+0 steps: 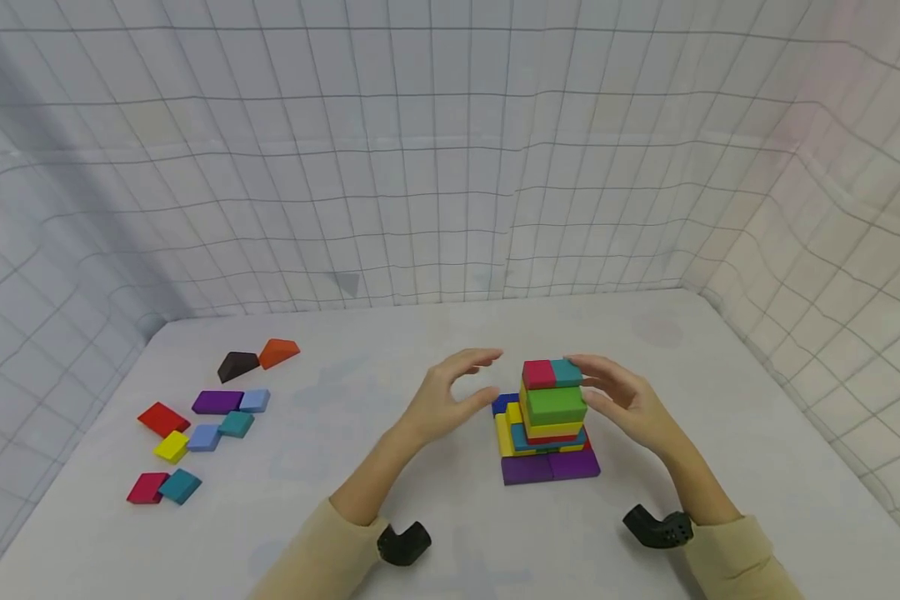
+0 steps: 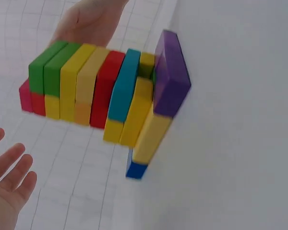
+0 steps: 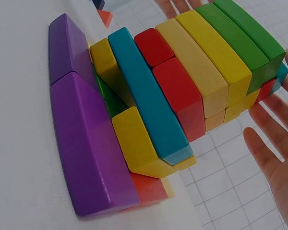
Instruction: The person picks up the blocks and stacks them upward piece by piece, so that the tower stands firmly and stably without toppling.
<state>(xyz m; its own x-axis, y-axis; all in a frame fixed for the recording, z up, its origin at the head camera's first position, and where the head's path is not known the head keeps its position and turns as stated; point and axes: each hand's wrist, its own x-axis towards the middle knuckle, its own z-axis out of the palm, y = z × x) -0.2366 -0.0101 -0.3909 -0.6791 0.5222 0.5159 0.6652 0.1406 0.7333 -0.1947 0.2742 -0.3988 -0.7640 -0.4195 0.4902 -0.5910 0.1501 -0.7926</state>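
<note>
A stepped stack of coloured wooden blocks (image 1: 556, 407) stands on the white table, with purple blocks (image 1: 527, 469) at its front base. Higher up come teal, red, cream, yellow and green layers; a crimson block (image 1: 537, 374) and a teal block (image 1: 566, 372) lie side by side at the top back. To the left of the stack, my left hand (image 1: 444, 397) is held apart from it, thumb and fingers spread around air. My right hand (image 1: 633, 406) is at the right side, fingers loosely bent near the upper blocks; whether the fingertips touch them I cannot tell.
Loose blocks lie at the left of the table: a black one (image 1: 237, 366), an orange one (image 1: 278, 352), a purple one (image 1: 217, 402), a red one (image 1: 164, 418), a yellow one (image 1: 172, 447) and several others. A grid-patterned white curtain (image 1: 435, 167) hangs behind the table.
</note>
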